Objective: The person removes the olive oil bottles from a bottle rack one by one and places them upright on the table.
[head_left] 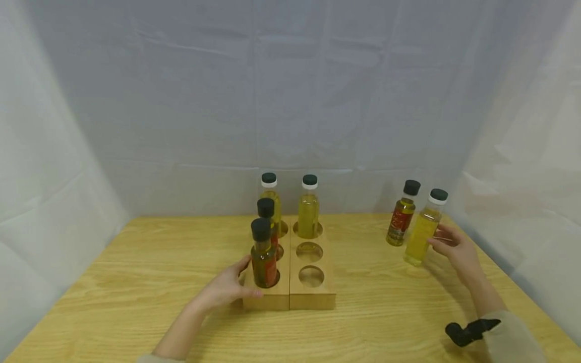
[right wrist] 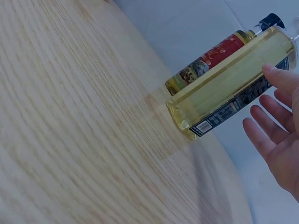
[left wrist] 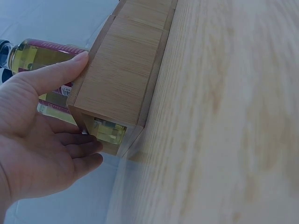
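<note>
A two-part wooden bottle rack (head_left: 312,301) with round holes stands mid-table. Its left row carries two dark-capped, red-labelled oil bottles (head_left: 263,263) and a taller yellow oil bottle (head_left: 269,191); another yellow bottle (head_left: 308,214) stands in the right row's back hole. My left hand (head_left: 225,286) holds the rack's front left corner, thumb along the front and fingers at the side. On the right, my right hand (head_left: 458,254) is beside a green-capped yellow oil bottle (head_left: 423,234). Its thumb overlaps that bottle in the right wrist view, with loosely bent fingers (right wrist: 264,135) at the label side.
A red-labelled, dark-capped bottle (head_left: 400,219) stands just left of the bottle by my right hand. White sheeting (head_left: 290,101) hangs behind the wooden table (head_left: 363,327) and along both sides. A black strap (head_left: 472,333) lies across my right cuff.
</note>
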### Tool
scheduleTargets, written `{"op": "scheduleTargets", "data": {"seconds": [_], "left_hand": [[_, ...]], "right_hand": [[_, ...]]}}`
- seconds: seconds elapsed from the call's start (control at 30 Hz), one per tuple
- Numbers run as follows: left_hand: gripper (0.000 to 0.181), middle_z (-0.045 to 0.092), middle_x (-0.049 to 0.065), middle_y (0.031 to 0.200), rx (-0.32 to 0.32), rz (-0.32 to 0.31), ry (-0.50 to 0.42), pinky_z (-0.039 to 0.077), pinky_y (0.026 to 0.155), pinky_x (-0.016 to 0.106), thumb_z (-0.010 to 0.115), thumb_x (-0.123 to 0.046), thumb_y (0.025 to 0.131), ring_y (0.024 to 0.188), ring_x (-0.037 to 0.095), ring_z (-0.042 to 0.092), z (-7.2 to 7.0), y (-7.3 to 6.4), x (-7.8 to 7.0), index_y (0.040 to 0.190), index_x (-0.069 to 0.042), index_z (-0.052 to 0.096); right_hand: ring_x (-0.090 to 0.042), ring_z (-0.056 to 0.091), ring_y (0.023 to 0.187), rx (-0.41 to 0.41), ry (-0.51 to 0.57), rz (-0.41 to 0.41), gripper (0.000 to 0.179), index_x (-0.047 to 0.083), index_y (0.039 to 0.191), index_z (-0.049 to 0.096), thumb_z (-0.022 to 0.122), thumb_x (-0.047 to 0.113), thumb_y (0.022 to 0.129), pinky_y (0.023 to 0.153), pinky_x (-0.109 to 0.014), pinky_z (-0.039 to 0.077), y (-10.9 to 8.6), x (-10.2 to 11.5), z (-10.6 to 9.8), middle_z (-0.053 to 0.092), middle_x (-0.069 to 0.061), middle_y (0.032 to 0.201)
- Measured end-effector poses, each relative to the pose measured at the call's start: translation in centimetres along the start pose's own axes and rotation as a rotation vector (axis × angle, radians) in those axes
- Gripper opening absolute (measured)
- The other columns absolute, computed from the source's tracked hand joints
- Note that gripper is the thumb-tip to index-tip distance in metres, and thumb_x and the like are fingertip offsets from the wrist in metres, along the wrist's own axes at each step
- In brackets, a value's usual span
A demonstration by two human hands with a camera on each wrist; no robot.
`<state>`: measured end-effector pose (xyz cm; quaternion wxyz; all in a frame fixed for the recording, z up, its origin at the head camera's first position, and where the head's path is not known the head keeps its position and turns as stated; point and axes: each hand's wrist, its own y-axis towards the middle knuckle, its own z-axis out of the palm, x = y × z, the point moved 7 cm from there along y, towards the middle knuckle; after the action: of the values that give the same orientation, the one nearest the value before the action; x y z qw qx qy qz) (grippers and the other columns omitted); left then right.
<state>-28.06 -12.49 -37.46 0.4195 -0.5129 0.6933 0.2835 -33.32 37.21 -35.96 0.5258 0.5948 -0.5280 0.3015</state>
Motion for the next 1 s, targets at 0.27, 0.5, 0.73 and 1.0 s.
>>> {"op": "scheduleTargets", "data": {"seconds": [0.27, 0.5, 0.73, 1.0], "left_hand": [[0.103, 0.019, 0.031, 0.146, 0.006, 0.004, 0.001, 0.021, 0.103, 0.06, 0.08, -0.025, 0.071, 0.131, 0.049, 0.02, -0.2, 0.0, -0.1, 0.144, 0.008, 0.016], [0.103, 0.017, 0.03, 0.147, 0.012, 0.012, -0.005, 0.02, 0.104, 0.06, 0.08, -0.024, 0.071, 0.132, 0.049, 0.018, -0.3, 0.1, -0.3, 0.144, 0.009, 0.015], [0.103, 0.016, 0.029, 0.148, 0.016, 0.013, -0.01, 0.018, 0.104, 0.06, 0.08, -0.024, 0.071, 0.132, 0.048, 0.017, -0.1, 0.1, -0.2, 0.144, 0.009, 0.015], [0.104, 0.018, 0.029, 0.147, 0.012, 0.017, -0.003, 0.018, 0.104, 0.06, 0.081, -0.024, 0.07, 0.132, 0.048, 0.017, 0.0, 0.2, 0.0, 0.144, 0.009, 0.016]], "right_hand": [[0.001, 0.063, 0.082, 0.027, 0.245, -0.045, 0.026, 0.017, 0.11, 0.063, 0.062, 0.003, 0.087, 0.07, -0.015, 0.051, -0.6, 1.0, -0.6, 0.066, 0.014, 0.092], [-0.002, 0.065, 0.08, 0.032, 0.191, -0.055, 0.014, 0.015, 0.101, 0.068, 0.061, 0.01, 0.09, 0.068, -0.019, 0.053, -0.9, 2.2, -0.1, 0.068, 0.012, 0.089], [-0.002, 0.065, 0.079, 0.02, 0.116, -0.09, 0.023, 0.0, 0.108, 0.065, 0.06, 0.014, 0.091, 0.067, -0.018, 0.053, -1.3, 3.9, 1.2, 0.069, 0.013, 0.087], [0.001, 0.063, 0.082, 0.076, 0.029, -0.114, 0.026, 0.001, 0.111, 0.064, 0.059, 0.019, 0.092, 0.069, -0.02, 0.053, -0.7, 5.8, 4.8, 0.066, 0.018, 0.09]]}}
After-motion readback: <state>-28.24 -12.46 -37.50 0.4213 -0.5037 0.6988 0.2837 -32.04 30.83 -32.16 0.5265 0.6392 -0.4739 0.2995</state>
